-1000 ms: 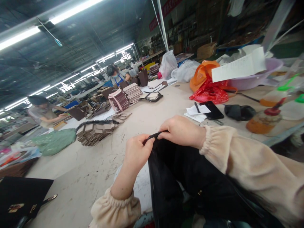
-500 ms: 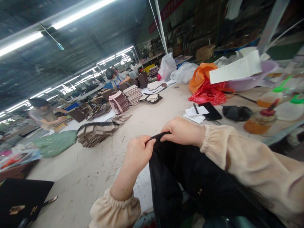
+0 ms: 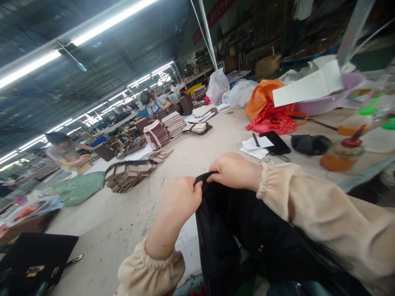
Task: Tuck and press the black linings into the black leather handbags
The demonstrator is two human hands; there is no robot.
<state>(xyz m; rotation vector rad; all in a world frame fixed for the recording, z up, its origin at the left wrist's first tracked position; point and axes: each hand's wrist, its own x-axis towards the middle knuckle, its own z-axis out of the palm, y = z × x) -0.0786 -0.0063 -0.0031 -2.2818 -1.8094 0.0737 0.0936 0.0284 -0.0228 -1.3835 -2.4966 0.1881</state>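
- Black cloth [image 3: 271, 230] hangs below both hands, nearest the wearer, with a small gold fitting [image 3: 261, 248] on it.
- The left hand [image 3: 182, 201] pinches the cloth's top edge between thumb and forefinger.
- The right hand [image 3: 236, 170] pinches the same edge just beside it; only a short dark strip shows between the two grips.
- Handling well, as a judgement: keep both pinches level, hold that strip taut without twisting it, and let the cloth's weight hang freely, away from the loose beige sleeves [image 3: 324, 209].
- Beyond the hands spreads a pale bench [image 3: 129, 230], marked with dark specks and scratches.
- Left of the left hand, near the bench's close side, lies a black bag [image 3: 40, 255].
- Past the right hand are papers [image 3: 257, 142], and farther right a bottle [image 3: 344, 154] of amber liquid.
- Ahead of the left hand sits a brown stack [image 3: 129, 176].
- Farther off, two co-workers [image 3: 157, 105] [image 3: 68, 154] stand or sit under bright tube lights [image 3: 114, 20].
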